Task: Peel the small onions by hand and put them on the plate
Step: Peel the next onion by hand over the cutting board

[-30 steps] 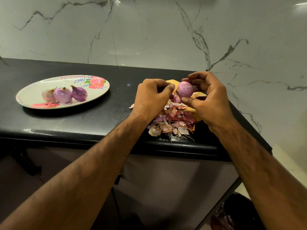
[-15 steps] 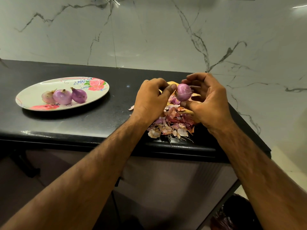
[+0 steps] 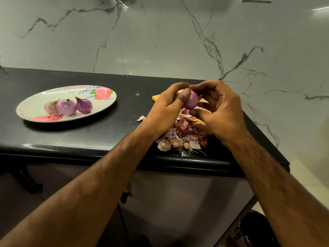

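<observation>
A small purple onion (image 3: pixel 192 100) is held above the counter between both hands. My left hand (image 3: pixel 165 107) pinches its left side, thumb pressed on the skin. My right hand (image 3: pixel 222 111) curls round its right side and underneath. A pile of pink and brown onion peels (image 3: pixel 183 138) lies under the hands near the counter's front edge. To the left, an oval floral plate (image 3: pixel 35 104) carries three peeled onions (image 3: pixel 68 106) side by side.
The black counter (image 3: pixel 110 125) ends at a rounded front edge and at a right corner beside my right wrist. An orange-yellow board or paper (image 3: pixel 156 98) peeks out behind my left hand. A marble wall (image 3: pixel 160 41) stands behind.
Both hands have closed in round the onion and lifted it slightly. My left thumb now presses on the onion, where earlier it was beside it.
</observation>
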